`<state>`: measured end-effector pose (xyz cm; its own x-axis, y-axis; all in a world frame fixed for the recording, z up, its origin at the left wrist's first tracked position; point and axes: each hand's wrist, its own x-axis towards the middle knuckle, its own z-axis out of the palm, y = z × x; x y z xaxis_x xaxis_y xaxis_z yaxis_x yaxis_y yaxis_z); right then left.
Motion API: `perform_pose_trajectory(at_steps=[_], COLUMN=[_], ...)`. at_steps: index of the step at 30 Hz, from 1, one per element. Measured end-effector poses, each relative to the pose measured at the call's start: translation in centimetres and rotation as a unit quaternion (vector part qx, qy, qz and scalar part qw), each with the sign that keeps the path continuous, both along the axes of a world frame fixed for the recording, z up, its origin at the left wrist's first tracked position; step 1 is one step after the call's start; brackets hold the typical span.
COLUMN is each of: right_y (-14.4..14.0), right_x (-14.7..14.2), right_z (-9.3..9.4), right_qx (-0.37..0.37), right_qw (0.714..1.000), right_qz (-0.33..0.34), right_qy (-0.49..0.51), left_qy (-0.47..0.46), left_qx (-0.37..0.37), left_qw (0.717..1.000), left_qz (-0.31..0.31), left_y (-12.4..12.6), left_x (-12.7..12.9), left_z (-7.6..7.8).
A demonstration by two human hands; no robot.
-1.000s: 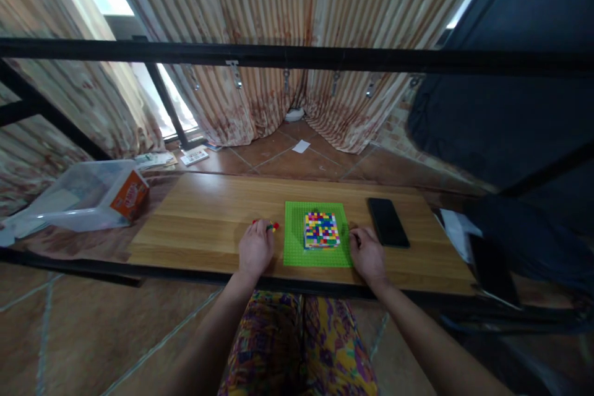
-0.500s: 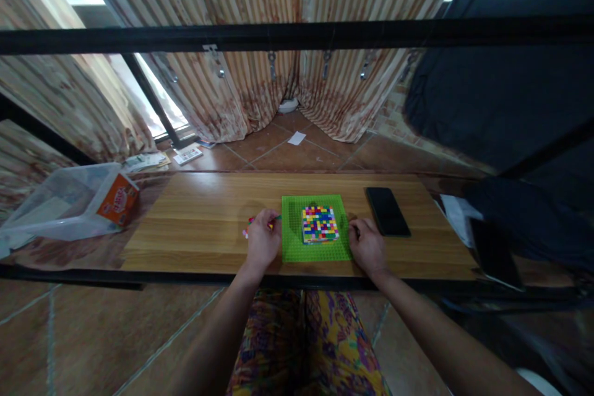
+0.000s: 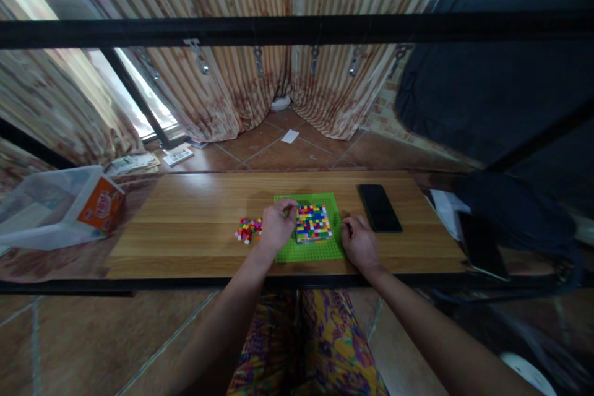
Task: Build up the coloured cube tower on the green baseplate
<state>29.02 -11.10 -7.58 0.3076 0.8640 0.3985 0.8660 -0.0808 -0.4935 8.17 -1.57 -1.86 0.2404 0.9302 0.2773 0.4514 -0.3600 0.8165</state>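
A green studded baseplate point(image 3: 309, 252) lies on the wooden table, bearing a square block of many-coloured building bricks point(image 3: 314, 223). My left hand point(image 3: 277, 224) reaches over the plate's left side. Its thumb and forefinger are pinched at the block's upper left corner, on a small building brick barely visible between the tips. My right hand point(image 3: 361, 241) rests at the plate's right edge with curled fingers; what they hold, if anything, is hidden. Left of the plate lies a pile of loose small bricks point(image 3: 247, 230), partly behind my left hand.
A black phone point(image 3: 379, 208) lies on the table point(image 3: 195, 216) to the right of the plate. A clear plastic bin point(image 3: 51, 204) with an orange label stands past the table's left end. Another dark flat device point(image 3: 482, 246) lies at the right. A black bar point(image 3: 288, 31) crosses above.
My left hand has moved right, from beside the loose pile to the brick block, uncovering more of the pile. My right hand stays by the plate's edge. The whole view has shifted slightly.
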Motion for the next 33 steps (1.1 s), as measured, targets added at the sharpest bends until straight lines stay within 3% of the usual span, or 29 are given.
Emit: perform_pose_trajectory(at_steps=[7, 19, 26, 33], right_y=[0.0, 0.0, 0.0, 0.0], right_x=[0.0, 0.2, 0.2, 0.2], right_z=[0.0, -0.3, -0.3, -0.5], right_qx=[0.0, 0.0, 0.005, 0.004], right_qw=[1.0, 1.0, 1.0, 1.0], right_qz=[0.003, 0.004, 0.003, 0.004], right_qy=[0.006, 0.004, -0.008, -0.018], left_qy=[0.013, 0.038, 0.028, -0.053], left_qx=[0.002, -0.002, 0.021, 0.006], left_qw=[0.999, 0.999, 0.999, 0.998], left_qz=[-0.031, -0.016, -0.038, -0.035], left_y=[0.7, 0.5, -0.1, -0.6], left_x=[0.0, 0.1, -0.4, -0.9], left_z=[0.4, 0.9, -0.4, -1.4])
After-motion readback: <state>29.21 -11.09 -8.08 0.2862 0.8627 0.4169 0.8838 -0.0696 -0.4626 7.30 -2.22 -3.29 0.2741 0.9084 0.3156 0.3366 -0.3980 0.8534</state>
